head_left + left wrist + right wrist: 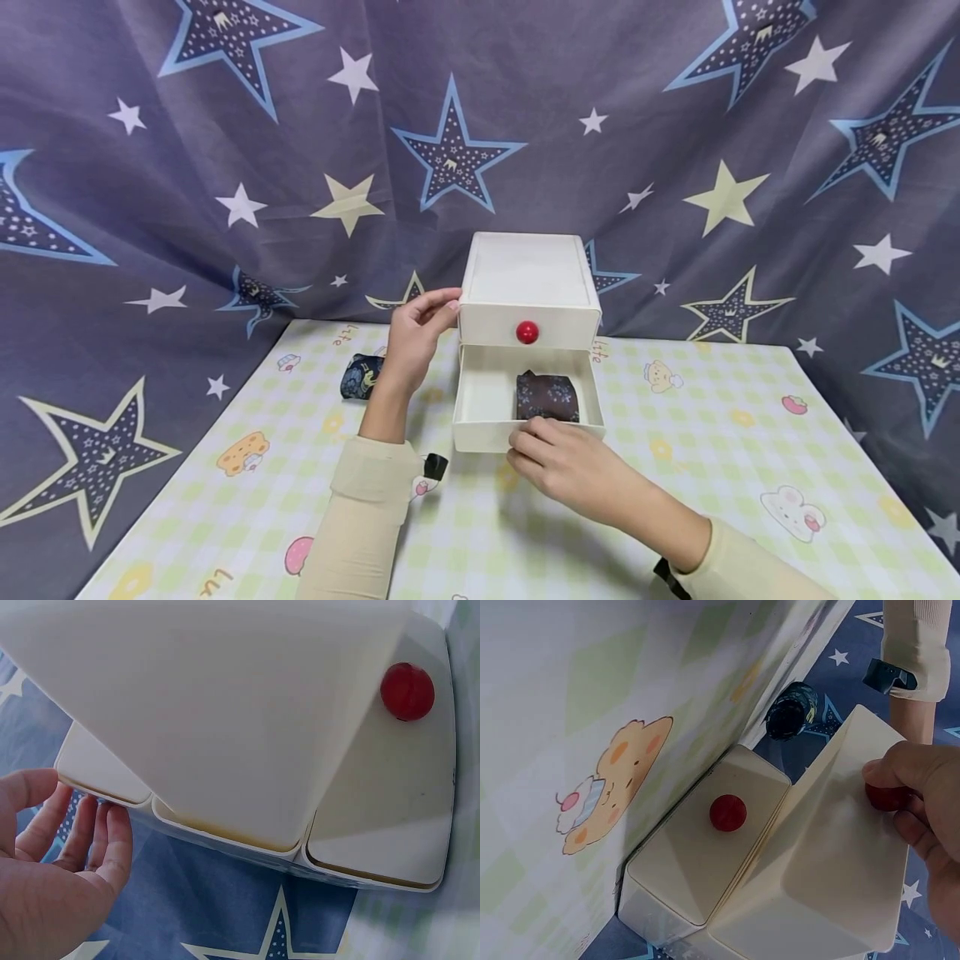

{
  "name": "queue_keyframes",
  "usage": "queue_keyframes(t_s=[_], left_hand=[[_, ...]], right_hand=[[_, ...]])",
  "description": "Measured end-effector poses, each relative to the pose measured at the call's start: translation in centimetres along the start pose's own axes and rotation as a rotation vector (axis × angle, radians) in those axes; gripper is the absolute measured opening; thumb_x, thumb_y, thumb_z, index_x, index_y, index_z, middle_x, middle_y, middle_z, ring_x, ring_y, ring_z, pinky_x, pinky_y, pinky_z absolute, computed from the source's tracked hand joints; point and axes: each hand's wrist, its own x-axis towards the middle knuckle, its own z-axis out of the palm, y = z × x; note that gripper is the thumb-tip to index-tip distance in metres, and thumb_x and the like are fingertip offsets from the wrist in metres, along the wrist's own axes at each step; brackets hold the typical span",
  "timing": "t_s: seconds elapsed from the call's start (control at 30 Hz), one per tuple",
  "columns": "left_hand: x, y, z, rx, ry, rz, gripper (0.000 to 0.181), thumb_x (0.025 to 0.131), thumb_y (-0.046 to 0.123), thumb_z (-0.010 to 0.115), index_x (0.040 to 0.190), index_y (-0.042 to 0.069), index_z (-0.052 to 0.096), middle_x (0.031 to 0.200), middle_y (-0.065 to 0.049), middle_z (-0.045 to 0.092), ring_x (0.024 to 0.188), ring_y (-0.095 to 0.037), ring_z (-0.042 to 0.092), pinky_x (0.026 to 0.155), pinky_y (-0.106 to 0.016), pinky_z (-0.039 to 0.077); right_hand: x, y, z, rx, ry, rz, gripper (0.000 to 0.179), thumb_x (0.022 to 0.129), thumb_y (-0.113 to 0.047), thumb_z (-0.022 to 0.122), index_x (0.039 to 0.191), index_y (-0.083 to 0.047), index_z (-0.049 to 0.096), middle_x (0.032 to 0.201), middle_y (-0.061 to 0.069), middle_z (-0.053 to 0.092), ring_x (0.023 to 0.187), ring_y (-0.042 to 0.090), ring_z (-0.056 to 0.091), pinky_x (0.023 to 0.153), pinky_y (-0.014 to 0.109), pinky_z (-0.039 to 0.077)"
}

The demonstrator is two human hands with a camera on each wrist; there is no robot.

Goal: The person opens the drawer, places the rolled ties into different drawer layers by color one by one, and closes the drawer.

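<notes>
A small white drawer cabinet with red knobs stands at the back of the table. Its middle drawer is pulled out, and a rolled dark necktie with a bluish floral pattern lies in its right half. My right hand is at that drawer's front; in the right wrist view, thumb and fingers pinch its red knob. At the cabinet's upper left front corner, my left hand touches the side with extended fingers. The top drawer and the bottom drawer are closed.
A rolled dark blue patterned cloth lies on the table left of the cabinet, beside my left wrist. The table has a checked cloth with cartoon prints. Behind the cabinet hangs a star-patterned curtain.
</notes>
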Motion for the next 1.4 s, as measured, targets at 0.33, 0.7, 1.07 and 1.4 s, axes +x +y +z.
queue_keyframes(t_s=[0.33, 0.7, 1.07, 1.4], left_hand=[[-0.1, 0.1, 0.0, 0.002, 0.008, 0.0, 0.03, 0.098, 0.008, 0.07, 0.124, -0.005, 0.069, 0.107, -0.007, 0.07, 0.091, -0.015, 0.065, 0.089, -0.032, 0.057], [-0.2, 0.1, 0.2, -0.003, 0.012, -0.007, 0.03, 0.097, 0.008, 0.07, 0.124, -0.006, 0.069, 0.103, -0.004, 0.07, 0.089, -0.015, 0.065, 0.083, -0.025, 0.056], [-0.1, 0.1, 0.1, 0.006, 0.018, -0.01, 0.03, 0.097, 0.008, 0.071, 0.123, -0.005, 0.07, 0.104, -0.005, 0.07, 0.089, -0.016, 0.064, 0.082, -0.025, 0.056], [0.0, 0.1, 0.1, -0.001, 0.013, -0.013, 0.03, 0.097, 0.008, 0.07, 0.124, -0.006, 0.069, 0.103, -0.004, 0.07, 0.089, -0.014, 0.064, 0.085, -0.029, 0.056]], right_hand=[[0.3, 0.7, 0.2, 0.007, 0.004, 0.014, 0.028, 0.098, -0.006, 0.047, 0.106, -0.007, 0.073, 0.108, 0.003, 0.063, 0.095, 0.02, 0.055, 0.081, 0.027, 0.053], [0.6, 1.4, 0.6, 0.066, -0.011, 0.053, 0.018, 0.093, -0.007, 0.061, 0.106, -0.006, 0.073, 0.108, 0.003, 0.064, 0.095, 0.02, 0.054, 0.083, 0.028, 0.051], [0.8, 2.2, 1.2, 0.064, -0.004, 0.07, 0.016, 0.091, -0.008, 0.068, 0.106, -0.006, 0.074, 0.108, 0.002, 0.065, 0.098, 0.018, 0.056, 0.086, 0.026, 0.052], [1.2, 2.9, 1.8, 0.047, -0.004, 0.087, 0.014, 0.093, -0.006, 0.067, 0.104, -0.006, 0.075, 0.107, 0.002, 0.066, 0.096, 0.019, 0.056, 0.084, 0.025, 0.051]])
